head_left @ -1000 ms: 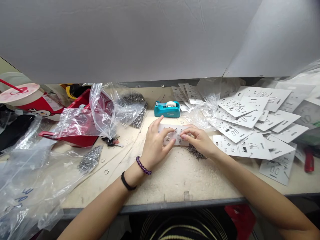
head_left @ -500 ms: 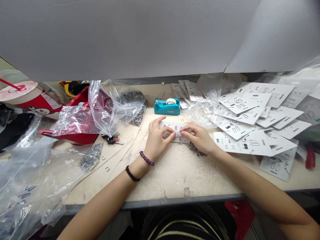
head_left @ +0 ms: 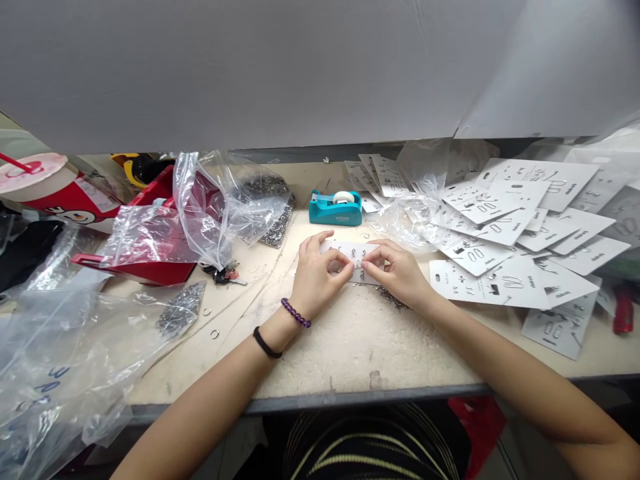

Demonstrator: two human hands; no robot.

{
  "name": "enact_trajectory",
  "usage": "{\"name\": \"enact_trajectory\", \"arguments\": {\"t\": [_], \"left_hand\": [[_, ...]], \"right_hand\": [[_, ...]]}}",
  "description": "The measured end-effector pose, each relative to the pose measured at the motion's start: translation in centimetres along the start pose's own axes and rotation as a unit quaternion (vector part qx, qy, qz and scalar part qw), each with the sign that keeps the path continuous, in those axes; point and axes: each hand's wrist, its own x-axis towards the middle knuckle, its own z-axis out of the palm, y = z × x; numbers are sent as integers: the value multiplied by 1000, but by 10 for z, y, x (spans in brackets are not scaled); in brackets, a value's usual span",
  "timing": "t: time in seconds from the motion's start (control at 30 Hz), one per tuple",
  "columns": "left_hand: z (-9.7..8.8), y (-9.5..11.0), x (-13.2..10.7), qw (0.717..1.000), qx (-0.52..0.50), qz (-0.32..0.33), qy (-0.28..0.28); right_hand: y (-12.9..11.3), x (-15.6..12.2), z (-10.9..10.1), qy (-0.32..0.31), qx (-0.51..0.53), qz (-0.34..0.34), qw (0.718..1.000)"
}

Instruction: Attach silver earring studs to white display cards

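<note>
A small white jewelry card (head_left: 358, 249) with several dark metal pieces on it lies in front of me under both hands. My left hand (head_left: 320, 270) rests over the card's left part, its thumb and index finger pinched together. From the other side my right hand (head_left: 397, 270) has thumb and index finger pinched over the card's right part. The two sets of fingertips almost meet at the card's middle. Whatever the fingertips hold is too small to make out. A heap of tiny dark metal pieces (head_left: 392, 297) lies partly hidden beneath my right hand.
A teal tape dispenser (head_left: 335, 212) stands behind the card. Several white jewelry cards (head_left: 487, 280) overlap on the right. At left are a red scoop-like tray (head_left: 150, 272), plastic bags (head_left: 85, 347) of metal pieces, keys (head_left: 223, 275) and a red cup (head_left: 70, 200). Two loose rings (head_left: 215, 334) lie nearby.
The camera view has shifted slightly. My right thumb and index finger have drawn closer together over the card. My left hand keeps its pinch with little movement.
</note>
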Motion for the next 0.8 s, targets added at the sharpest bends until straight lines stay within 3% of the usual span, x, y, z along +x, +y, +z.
{"name": "enact_trajectory", "arguments": {"t": [0.8], "left_hand": [[1,2,6,999,8,-33,-2]], "right_hand": [[-10,4,-5,-14,-10,53,998]]}}
